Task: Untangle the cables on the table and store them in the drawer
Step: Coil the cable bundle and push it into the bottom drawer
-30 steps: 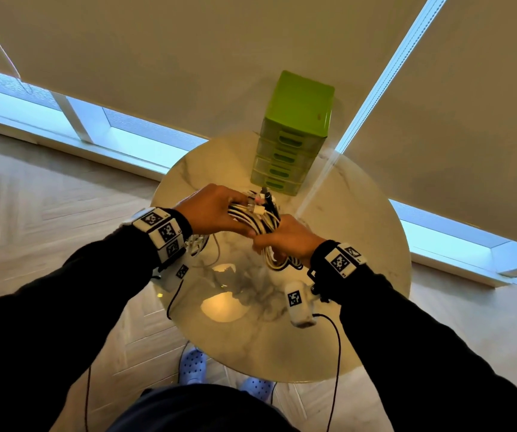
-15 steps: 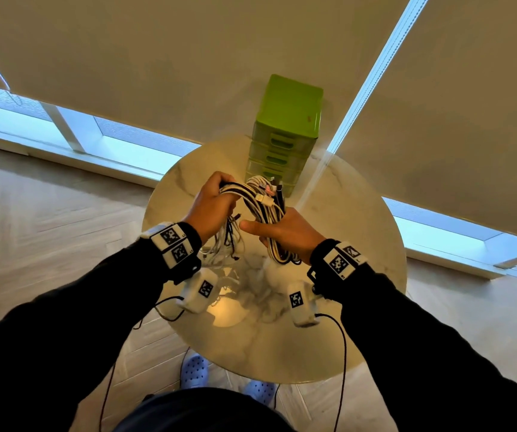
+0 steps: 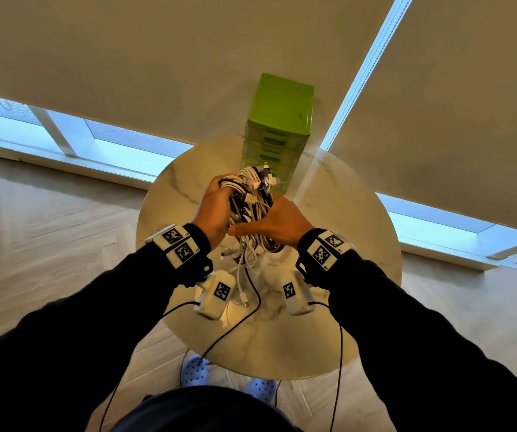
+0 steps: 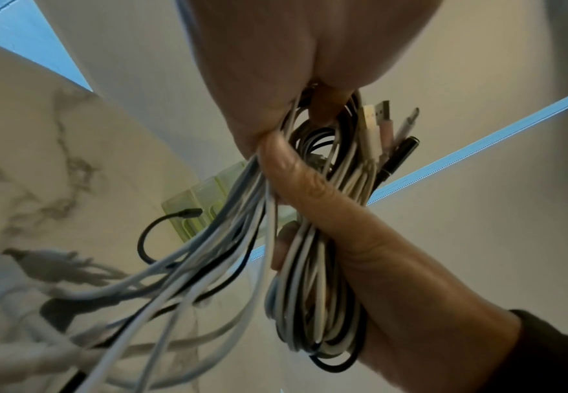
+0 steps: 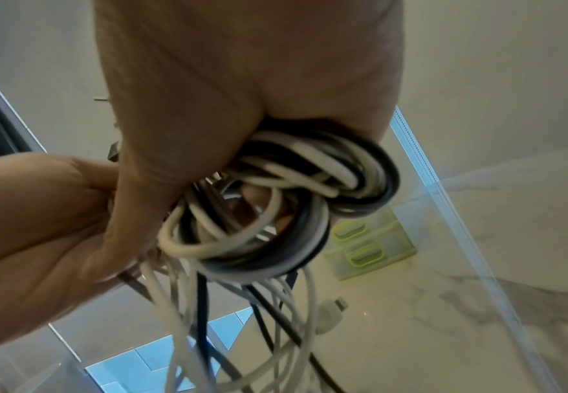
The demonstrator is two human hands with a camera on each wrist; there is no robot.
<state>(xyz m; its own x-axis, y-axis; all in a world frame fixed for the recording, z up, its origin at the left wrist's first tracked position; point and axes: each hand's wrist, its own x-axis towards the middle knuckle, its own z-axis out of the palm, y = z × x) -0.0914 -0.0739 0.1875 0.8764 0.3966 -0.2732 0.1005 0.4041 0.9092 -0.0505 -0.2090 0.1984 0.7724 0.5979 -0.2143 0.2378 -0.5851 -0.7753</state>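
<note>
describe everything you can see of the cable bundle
The cable bundle is a tangled mass of white, grey and black cords, smooth and rubbery-looking, partly wound into loops. Both hands hold it up above the marble table: the left hand grips one side, the right hand the other. Several plug ends, white, pinkish and black, stick out at the top. Loose strands hang from the bundle toward the table, one ending in a white connector. Behind it stands the green drawer unit.

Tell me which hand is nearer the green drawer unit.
Left. The left hand grips the cable bundle top near the green drawer unit; the right hand holds it lower, farther back.
</note>
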